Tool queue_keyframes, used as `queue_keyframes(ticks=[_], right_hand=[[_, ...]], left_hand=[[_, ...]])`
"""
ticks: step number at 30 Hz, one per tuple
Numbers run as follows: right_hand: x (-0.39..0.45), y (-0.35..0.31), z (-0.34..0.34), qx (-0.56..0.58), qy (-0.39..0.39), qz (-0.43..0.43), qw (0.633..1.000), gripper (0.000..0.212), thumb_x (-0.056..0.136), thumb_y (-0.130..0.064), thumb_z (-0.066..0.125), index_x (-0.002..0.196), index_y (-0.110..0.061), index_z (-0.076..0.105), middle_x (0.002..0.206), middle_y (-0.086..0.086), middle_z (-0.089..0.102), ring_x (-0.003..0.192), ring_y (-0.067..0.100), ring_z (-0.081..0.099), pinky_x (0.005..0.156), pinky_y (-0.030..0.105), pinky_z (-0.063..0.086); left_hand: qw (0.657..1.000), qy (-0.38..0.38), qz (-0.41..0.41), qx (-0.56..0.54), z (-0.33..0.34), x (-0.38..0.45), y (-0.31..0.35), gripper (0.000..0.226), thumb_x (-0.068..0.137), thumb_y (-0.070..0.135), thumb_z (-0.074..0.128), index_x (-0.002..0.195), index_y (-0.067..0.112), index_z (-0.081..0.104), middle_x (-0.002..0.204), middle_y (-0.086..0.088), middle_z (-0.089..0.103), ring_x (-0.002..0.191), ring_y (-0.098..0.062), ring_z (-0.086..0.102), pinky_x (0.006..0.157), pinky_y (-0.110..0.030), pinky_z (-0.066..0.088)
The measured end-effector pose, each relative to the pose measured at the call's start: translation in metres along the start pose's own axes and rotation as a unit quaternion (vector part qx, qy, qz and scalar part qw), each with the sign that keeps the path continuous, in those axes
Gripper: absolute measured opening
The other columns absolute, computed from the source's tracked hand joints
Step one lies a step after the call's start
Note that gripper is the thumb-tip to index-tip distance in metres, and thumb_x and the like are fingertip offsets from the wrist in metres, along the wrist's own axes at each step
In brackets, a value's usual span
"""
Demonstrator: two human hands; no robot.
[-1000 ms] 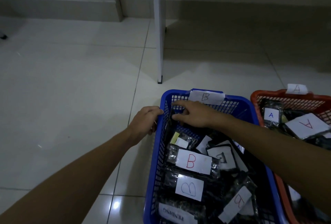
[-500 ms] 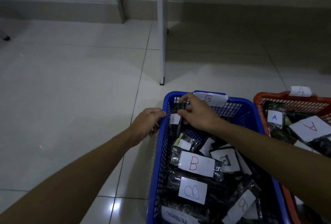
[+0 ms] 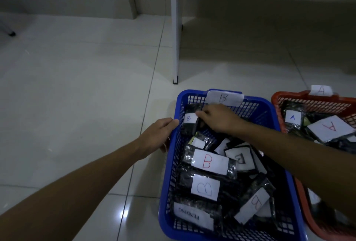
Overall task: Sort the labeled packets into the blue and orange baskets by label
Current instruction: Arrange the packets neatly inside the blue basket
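Head: left hand (image 3: pixel 159 135) seemingly gripping blue basket (image 3: pixel 169 165) rim.

Dark B-labeled packets (image 3: pixel 209 161) heaped in blue basket (image 3: pixel 171 163); apparently A-labeled ones in orange basket (image 3: pixel 316 100).

Bare tiled floor (image 3: pixel 77 106) left of blue basket (image 3: pixel 269 117); white post (image 3: pixel 176 29) stands beyond; orange basket (image 3: pixel 277 96) flanks right

Two baskets: one blue basket (image 3: pixel 169 165), one orange basket (image 3: pixel 316 99). Two hands. Five B-labelled packets showing in blue, one marked PENDING (image 3: pixel 193 216); two A-labelled showing in orange (others too hidden to count).
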State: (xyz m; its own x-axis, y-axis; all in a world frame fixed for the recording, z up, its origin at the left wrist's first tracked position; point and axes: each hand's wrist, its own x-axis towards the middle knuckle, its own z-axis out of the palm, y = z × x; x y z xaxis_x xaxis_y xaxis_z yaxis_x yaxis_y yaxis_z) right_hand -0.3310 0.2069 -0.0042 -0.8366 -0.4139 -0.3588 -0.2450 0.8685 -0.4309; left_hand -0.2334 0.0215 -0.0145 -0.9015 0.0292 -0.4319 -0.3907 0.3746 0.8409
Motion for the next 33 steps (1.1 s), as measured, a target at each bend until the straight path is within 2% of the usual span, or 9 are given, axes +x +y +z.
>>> queue_keyframes(ticks=[2,5,7,11,17,19,22,29,33], right_hand=[[0.003,-0.007,0.001,0.143,-0.020,0.066,0.987,0.037,0.104,-0.035,0.046,0.095,-0.007,0.068,0.075,0.007,0.070,0.061,0.014,0.062,0.055,0.026,0.045],[0.003,-0.012,0.010,0.266,-0.031,0.117,0.956,0.033,0.105,-0.027,0.044,0.113,-0.001,0.062,0.092,0.013,0.070,0.075,0.020,0.070,0.066,0.030,0.059],[-0.002,-0.011,0.012,0.299,-0.028,0.133,0.944,0.029,0.106,-0.026,0.040,0.118,-0.004,0.056,0.099,0.014,0.066,0.083,0.024,0.069,0.070,0.035,0.060],[-0.010,-0.010,0.002,0.261,-0.112,0.088,0.955,0.012,0.102,-0.027,0.052,0.112,-0.021,0.052,0.103,0.005,0.065,0.086,0.019,0.066,0.058,0.027,0.053],[-0.005,-0.012,0.000,0.183,-0.129,0.079,0.971,0.017,0.102,-0.032,0.051,0.095,-0.018,0.058,0.082,-0.002,0.067,0.069,0.011,0.064,0.060,0.024,0.049],[-0.002,-0.015,0.002,0.192,-0.117,0.086,0.971,0.022,0.103,-0.033,0.047,0.101,-0.014,0.058,0.081,0.001,0.068,0.067,0.012,0.065,0.062,0.026,0.050],[0.000,-0.017,0.000,0.209,-0.130,0.107,0.963,0.031,0.105,-0.035,0.043,0.111,-0.008,0.056,0.076,0.002,0.069,0.064,0.013,0.066,0.063,0.026,0.052],[-0.002,-0.015,0.000,0.175,-0.137,0.112,0.968,0.027,0.105,-0.041,0.041,0.110,-0.016,0.050,0.081,0.002,0.068,0.059,0.012,0.064,0.054,0.025,0.046],[-0.005,-0.005,0.006,0.198,-0.175,0.120,0.957,0.035,0.106,-0.041,0.036,0.105,-0.013,0.057,0.081,0.004,0.065,0.059,0.012,0.056,0.052,0.024,0.044]], left_hand=[[0.998,0.044,0.021,0.039,0.010,-0.007,-0.002,0.046,0.102,0.045,0.030,0.100,0.011,0.060,0.085,-0.013,0.070,0.064,-0.019,0.065,0.048,-0.026,0.049],[0.988,0.112,0.050,0.088,0.021,-0.012,-0.005,0.050,0.103,0.046,0.025,0.100,0.012,0.062,0.092,-0.006,0.070,0.079,-0.018,0.067,0.070,-0.034,0.055],[0.989,0.104,0.052,0.095,0.022,-0.015,-0.007,0.049,0.103,0.045,0.024,0.100,0.011,0.060,0.095,-0.007,0.069,0.084,-0.019,0.066,0.074,-0.034,0.053],[0.991,0.084,0.044,0.092,0.021,-0.017,-0.009,0.048,0.103,0.045,0.023,0.104,0.012,0.059,0.097,-0.006,0.069,0.082,-0.018,0.067,0.064,-0.028,0.054],[0.993,0.075,0.049,0.079,0.022,-0.015,-0.009,0.049,0.103,0.043,0.023,0.108,0.013,0.061,0.106,-0.006,0.068,0.093,-0.016,0.065,0.086,-0.034,0.051],[0.993,0.068,0.047,0.080,0.020,-0.014,-0.009,0.050,0.103,0.045,0.023,0.106,0.013,0.061,0.105,-0.007,0.068,0.093,-0.017,0.065,0.088,-0.039,0.052],[0.993,0.060,0.041,0.088,0.018,-0.014,-0.008,0.052,0.103,0.046,0.023,0.105,0.010,0.061,0.104,-0.008,0.068,0.093,-0.021,0.065,0.088,-0.044,0.052],[0.997,0.020,0.008,0.071,0.012,-0.017,-0.003,0.049,0.102,0.047,0.023,0.107,0.013,0.058,0.097,-0.009,0.069,0.082,-0.026,0.069,0.065,-0.041,0.059],[0.997,0.012,-0.004,0.072,0.012,-0.018,-0.001,0.048,0.103,0.046,0.024,0.108,0.012,0.057,0.096,-0.012,0.069,0.078,-0.028,0.070,0.057,-0.036,0.059]])
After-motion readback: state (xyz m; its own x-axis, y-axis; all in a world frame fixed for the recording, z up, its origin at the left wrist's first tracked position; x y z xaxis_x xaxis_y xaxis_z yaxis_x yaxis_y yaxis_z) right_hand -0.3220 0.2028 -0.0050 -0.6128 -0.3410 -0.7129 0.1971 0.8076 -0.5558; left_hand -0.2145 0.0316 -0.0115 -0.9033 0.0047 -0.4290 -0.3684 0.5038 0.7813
